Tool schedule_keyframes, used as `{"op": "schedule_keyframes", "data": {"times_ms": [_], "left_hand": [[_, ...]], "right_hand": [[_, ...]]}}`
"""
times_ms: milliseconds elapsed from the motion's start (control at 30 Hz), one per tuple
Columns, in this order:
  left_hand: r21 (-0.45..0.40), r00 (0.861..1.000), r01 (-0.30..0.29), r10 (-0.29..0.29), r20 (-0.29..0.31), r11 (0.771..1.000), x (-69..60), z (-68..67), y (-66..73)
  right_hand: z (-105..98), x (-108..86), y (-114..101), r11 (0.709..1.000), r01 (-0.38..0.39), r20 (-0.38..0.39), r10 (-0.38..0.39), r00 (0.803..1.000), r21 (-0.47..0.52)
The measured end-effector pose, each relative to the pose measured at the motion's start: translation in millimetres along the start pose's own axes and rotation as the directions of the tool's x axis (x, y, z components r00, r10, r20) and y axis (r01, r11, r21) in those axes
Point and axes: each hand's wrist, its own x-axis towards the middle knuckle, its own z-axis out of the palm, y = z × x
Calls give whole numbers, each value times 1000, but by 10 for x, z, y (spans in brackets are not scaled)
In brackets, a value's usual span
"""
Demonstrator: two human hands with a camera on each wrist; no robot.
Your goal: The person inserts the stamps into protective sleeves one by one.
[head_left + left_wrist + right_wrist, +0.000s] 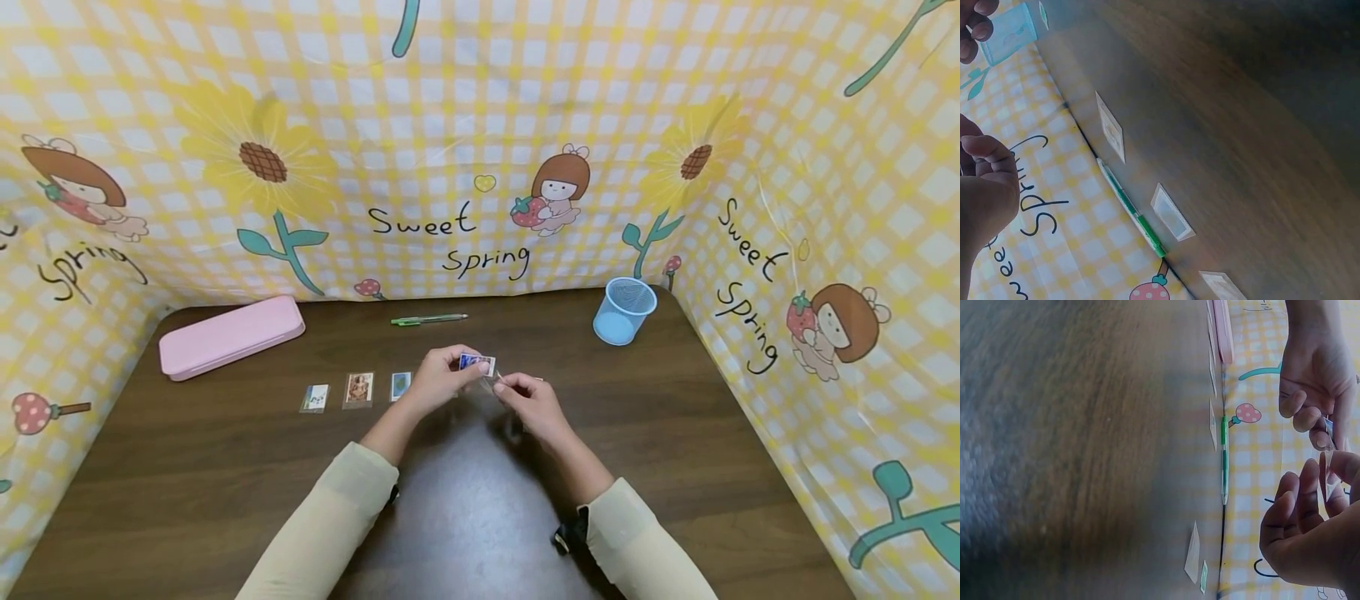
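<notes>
Yellow checked cloth walls (442, 133), sunflower prints (262, 161), dark wood-grain tabletop (187, 467)

Pink oblong case (232, 337), slim green pen (429, 319), light-blue cylindrical mesh cup (621, 321), small rectangular picture cards (359, 388) are carried directly by dark-brown wood-grain table (195, 475).

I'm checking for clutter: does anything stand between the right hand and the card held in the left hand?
Only clear plastic, pinched by the right hand, just below the card in the left hand; nothing else visible.
</notes>
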Motion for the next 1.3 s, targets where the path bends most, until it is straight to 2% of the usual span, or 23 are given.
{"op": "schedule_keyframes", "data": {"times_ms": [300,533,800,1000,1300], "left_hand": [[-11,1000,-19,19,11,1000,-10,1,-1],[22,999,7,-8,42,1000,-22,4,-24],[39,993,-4,-1,115,999,-49,-18,-24],[71,985,22,-34,168,997,-45,-68,-48],[125,975,31,-57,214,992,-35,-140,-61]], "right_hand": [[-3,-45,-69,999,-25,-9,24,1000,-37],[-16,-74,-78,996,-54,0,54,999,-68],[-30,-85,-65,997,-50,16,51,999,-66],[-24,-77,-19,997,-53,21,55,998,-54],[-6,-49,48,995,-6,48,11,999,-98]]}}
